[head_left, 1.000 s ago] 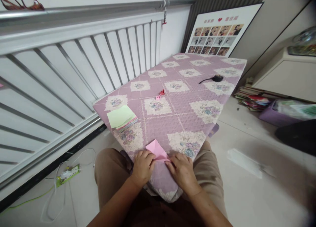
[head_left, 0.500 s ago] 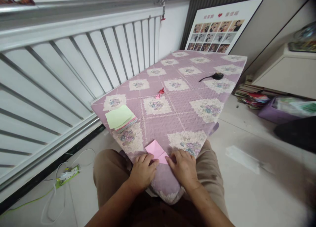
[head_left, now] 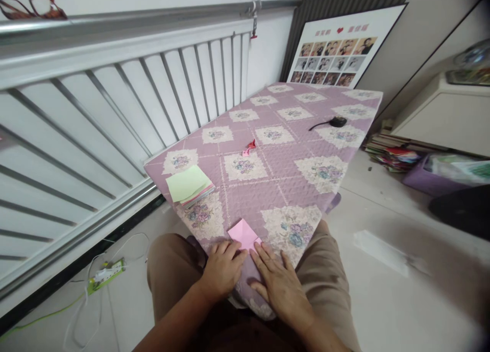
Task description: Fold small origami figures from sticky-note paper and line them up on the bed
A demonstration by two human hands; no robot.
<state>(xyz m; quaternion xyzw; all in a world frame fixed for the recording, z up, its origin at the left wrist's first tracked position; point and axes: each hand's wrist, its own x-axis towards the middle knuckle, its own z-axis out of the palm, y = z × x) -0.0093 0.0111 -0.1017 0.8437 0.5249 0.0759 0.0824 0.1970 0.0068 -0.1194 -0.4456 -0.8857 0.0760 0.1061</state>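
Observation:
A folded square of pink paper lies on the flowered tablecloth near the edge in front of me. My left hand holds its lower left side, the fingers bent and closed on the edge. Over the lower right part of the sheet, my right hand lies flat with fingers stretched and thumb apart, fingertips touching the paper. Part of the sheet is hidden under the fingers. Farther up the cloth sit two small folded paper pieces, one red and one pink.
A stack of coloured paper, pale green on top, lies at the table's left. A black object with a thin tail rests at the far right. A white radiator borders the table's left side. A power strip is on the floor.
My right hand has flattened and its fingers have moved left over the paper's lower right part, covering more of it. My left hand stays on the paper.

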